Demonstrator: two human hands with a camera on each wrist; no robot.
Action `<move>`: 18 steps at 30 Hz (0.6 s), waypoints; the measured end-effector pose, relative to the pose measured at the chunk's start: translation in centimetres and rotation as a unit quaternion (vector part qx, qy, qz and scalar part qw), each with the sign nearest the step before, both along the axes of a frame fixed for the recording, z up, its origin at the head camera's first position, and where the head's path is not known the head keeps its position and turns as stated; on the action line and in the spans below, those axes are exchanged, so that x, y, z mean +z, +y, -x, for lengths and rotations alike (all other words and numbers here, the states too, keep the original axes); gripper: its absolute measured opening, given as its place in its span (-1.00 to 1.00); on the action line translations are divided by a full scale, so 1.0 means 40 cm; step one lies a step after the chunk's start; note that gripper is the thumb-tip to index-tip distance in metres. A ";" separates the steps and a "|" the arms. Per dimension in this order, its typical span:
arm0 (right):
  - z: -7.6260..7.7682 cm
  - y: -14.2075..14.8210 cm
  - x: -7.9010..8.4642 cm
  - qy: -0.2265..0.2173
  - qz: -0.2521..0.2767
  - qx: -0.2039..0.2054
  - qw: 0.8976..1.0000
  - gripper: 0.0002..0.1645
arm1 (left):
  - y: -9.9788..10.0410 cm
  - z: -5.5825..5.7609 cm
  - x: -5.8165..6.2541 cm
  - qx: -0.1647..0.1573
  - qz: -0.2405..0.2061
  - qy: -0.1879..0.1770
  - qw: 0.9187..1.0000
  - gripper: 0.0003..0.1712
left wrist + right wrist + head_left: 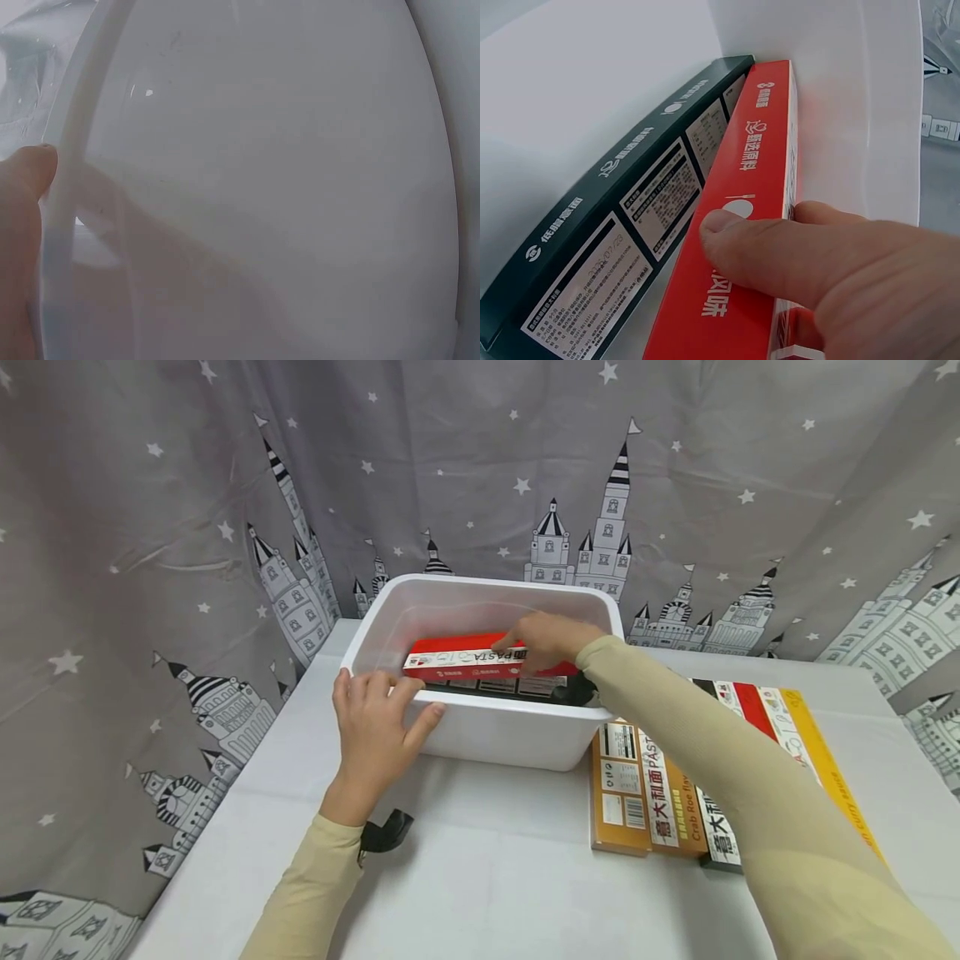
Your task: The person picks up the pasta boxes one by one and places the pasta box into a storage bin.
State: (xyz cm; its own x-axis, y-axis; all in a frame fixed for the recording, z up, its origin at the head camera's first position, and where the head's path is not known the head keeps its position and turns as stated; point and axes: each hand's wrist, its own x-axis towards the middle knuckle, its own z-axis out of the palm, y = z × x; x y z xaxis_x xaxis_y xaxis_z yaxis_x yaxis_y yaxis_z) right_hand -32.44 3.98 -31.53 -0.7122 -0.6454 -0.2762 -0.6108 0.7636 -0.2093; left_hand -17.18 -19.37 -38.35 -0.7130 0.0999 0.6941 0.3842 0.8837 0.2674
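Note:
Inside the white plastic bin [510,735], my right hand [551,639] grips a red pasta box [457,653], thumb on one face and fingers on the other side. In the right wrist view the red box [746,172] leans beside a dark green pasta box [630,202], which stands on its edge against the bin wall. My left hand [378,727] holds the bin's near left rim, fingers over the edge and thumb outside. The left wrist view shows mostly the bin's outer wall [277,150] and part of the left hand [19,225].
Several pasta boxes lie on the white table [480,860] right of the bin, including an orange-brown box [621,802] and a yellow-edged box [813,727], partly behind the right sleeve. A grey castle-print curtain [465,468] hangs behind. Black wrist gear [386,832] shows at the left wrist.

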 end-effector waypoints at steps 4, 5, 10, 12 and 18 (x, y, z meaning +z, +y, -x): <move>0.000 -0.002 0.002 -0.004 0.000 -0.001 1.000 -0.26 | 0.000 0.003 -0.002 0.000 -0.002 0.006 1.000 -0.37; 0.000 -0.003 0.002 -0.004 0.000 -0.001 1.000 -0.26 | 0.000 0.002 -0.002 0.000 -0.002 0.008 1.000 -0.32; -0.003 -0.005 0.004 0.000 -0.004 -0.001 1.000 -0.26 | 0.001 0.002 -0.003 0.001 -0.004 0.015 1.000 -0.07; -0.003 -0.006 0.004 -0.001 -0.005 0.001 1.000 -0.27 | 0.002 0.003 -0.003 0.003 -0.004 0.015 1.000 -0.06; -0.001 -0.001 0.005 -0.008 0.010 0.007 1.000 -0.25 | 0.003 0.006 -0.003 0.003 -0.004 0.017 1.000 -0.07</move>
State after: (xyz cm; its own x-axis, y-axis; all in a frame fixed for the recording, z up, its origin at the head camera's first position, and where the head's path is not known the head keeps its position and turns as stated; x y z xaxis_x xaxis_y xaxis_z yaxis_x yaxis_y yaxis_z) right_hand -32.41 3.92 -31.32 -0.6982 -0.6613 -0.2743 -0.6187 0.7501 -0.2335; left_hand -17.43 -19.24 -38.49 -0.6891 0.0901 0.7191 0.3883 0.8837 0.2614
